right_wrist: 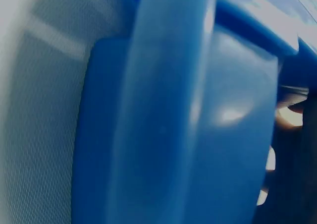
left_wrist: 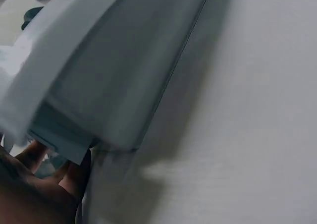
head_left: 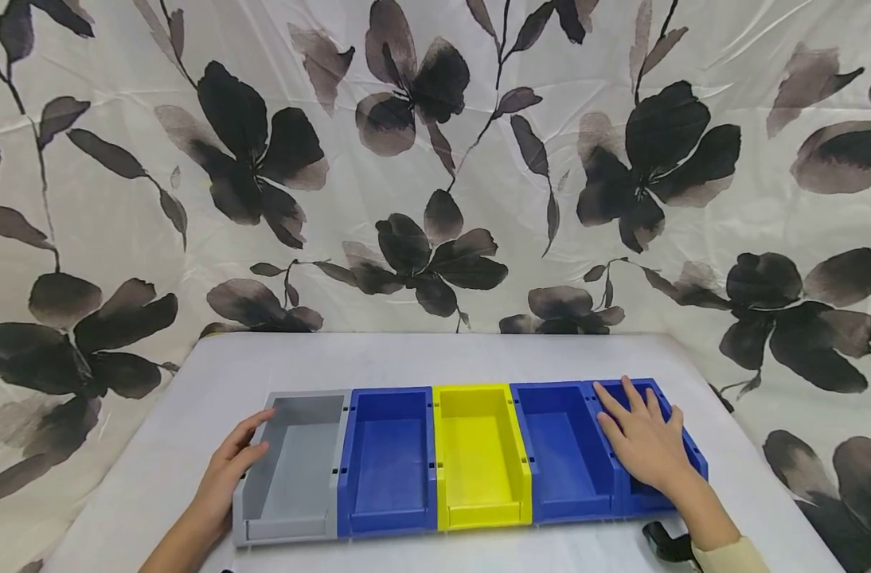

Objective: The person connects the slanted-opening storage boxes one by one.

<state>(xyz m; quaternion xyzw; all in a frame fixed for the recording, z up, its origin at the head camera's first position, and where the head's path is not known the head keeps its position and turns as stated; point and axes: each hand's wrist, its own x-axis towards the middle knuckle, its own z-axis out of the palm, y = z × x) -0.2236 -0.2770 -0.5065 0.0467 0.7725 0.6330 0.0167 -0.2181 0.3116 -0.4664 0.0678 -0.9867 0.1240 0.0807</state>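
Note:
A row of plastic storage bins lies side by side on the table. At its left end is the grey bin (head_left: 302, 461), followed by a blue bin (head_left: 388, 454), the yellow bin (head_left: 478, 446), another blue bin (head_left: 568, 454) and, at the right end, the last blue bin (head_left: 646, 497). My left hand (head_left: 224, 469) grips the grey bin's left side wall, fingertips and thumb at its rim. Over the right-end blue bin my right hand (head_left: 646, 446) lies with fingers spread, fingertips near its back rim and the thumb by its left wall. All five bins' visible insides hold nothing.
The row stands on a table with a white cover (head_left: 435, 358). Behind it hangs a white curtain (head_left: 521, 183) with dark flowers. A black device (head_left: 668, 545) sits at the right wrist, near the front of the row.

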